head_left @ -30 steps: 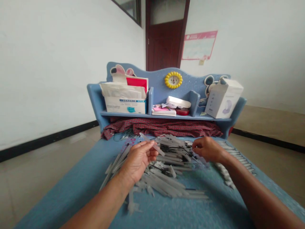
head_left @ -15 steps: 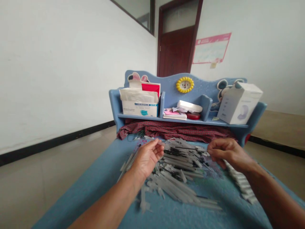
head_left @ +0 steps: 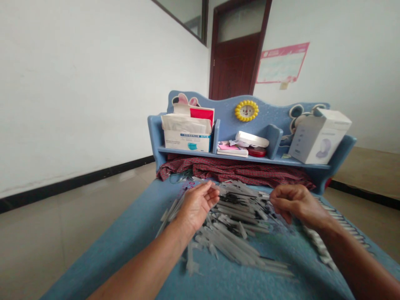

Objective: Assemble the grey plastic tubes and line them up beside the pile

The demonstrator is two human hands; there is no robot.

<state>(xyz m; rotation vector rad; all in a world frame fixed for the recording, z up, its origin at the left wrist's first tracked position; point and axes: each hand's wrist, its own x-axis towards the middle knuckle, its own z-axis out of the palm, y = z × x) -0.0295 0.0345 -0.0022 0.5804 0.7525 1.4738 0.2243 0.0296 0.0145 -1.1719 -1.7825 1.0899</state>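
A loose pile of translucent grey plastic sticks (head_left: 237, 221) lies in the middle of the blue desk top (head_left: 131, 250). My left hand (head_left: 200, 204) hovers at the pile's left edge, its thumb and fingers pinched on the end of one plastic stick. My right hand (head_left: 295, 204) is at the pile's right edge, knuckles up and fingers curled into a pinch; what they hold is hidden. To the right of that hand, a row of the same sticks (head_left: 325, 246) lies side by side along the desk.
A blue cartoon shelf (head_left: 237, 158) stands at the desk's far end with a mask box (head_left: 186, 139), a white carton (head_left: 318, 135), papers and a yellow clock (head_left: 246, 110). Red plaid cloth (head_left: 237, 171) lies under it. Floor drops off on both sides.
The view has shifted left, so the desk sits further right in the picture. Both hands stay at the pile; my right hand has drawn back slightly and curled tighter.
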